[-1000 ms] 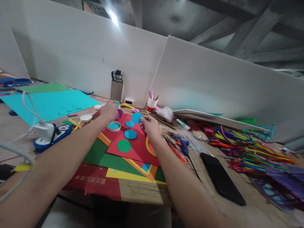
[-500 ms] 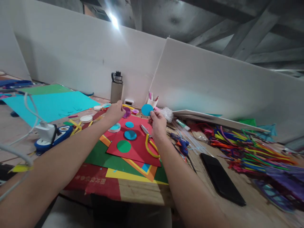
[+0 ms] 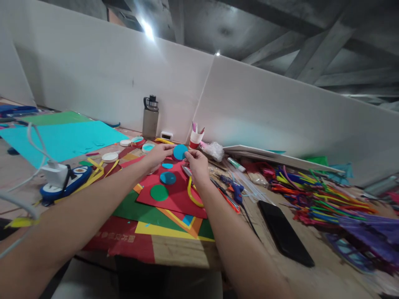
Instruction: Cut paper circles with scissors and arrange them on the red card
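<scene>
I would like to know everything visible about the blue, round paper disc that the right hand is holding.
The blue, round paper disc looks thin, flat and plain, its visible edge smooth. Its broad face is turned towards the camera, near the far part of the red paper sheet. The right hand pinches its right edge; the left hand is by its left edge, contact unclear.

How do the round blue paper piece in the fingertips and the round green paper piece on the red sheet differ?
The round blue paper piece is held up in the right hand; the round green paper piece lies flat on the red paper sheet. The green piece is nearer the camera than the blue piece. Both are plain, thin discs.
</scene>
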`<act>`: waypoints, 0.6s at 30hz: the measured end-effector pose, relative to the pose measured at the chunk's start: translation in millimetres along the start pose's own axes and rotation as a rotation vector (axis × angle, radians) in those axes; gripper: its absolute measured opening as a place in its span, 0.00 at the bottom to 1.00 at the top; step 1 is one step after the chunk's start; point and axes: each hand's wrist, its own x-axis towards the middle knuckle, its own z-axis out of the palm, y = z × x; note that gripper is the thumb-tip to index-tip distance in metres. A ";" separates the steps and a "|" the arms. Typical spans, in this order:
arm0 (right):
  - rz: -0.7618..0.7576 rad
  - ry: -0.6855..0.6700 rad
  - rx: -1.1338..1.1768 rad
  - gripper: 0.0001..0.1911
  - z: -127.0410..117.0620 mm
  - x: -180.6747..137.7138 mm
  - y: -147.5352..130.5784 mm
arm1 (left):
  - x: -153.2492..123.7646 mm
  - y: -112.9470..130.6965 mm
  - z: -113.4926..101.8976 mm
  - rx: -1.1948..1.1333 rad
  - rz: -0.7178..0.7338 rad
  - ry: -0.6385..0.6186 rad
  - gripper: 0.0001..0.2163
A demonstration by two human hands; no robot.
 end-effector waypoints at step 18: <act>-0.105 0.020 -0.133 0.09 -2.5 3.3 5.2 | 5.2 -16.2 -4.0 -0.180 -0.022 -0.086 0.13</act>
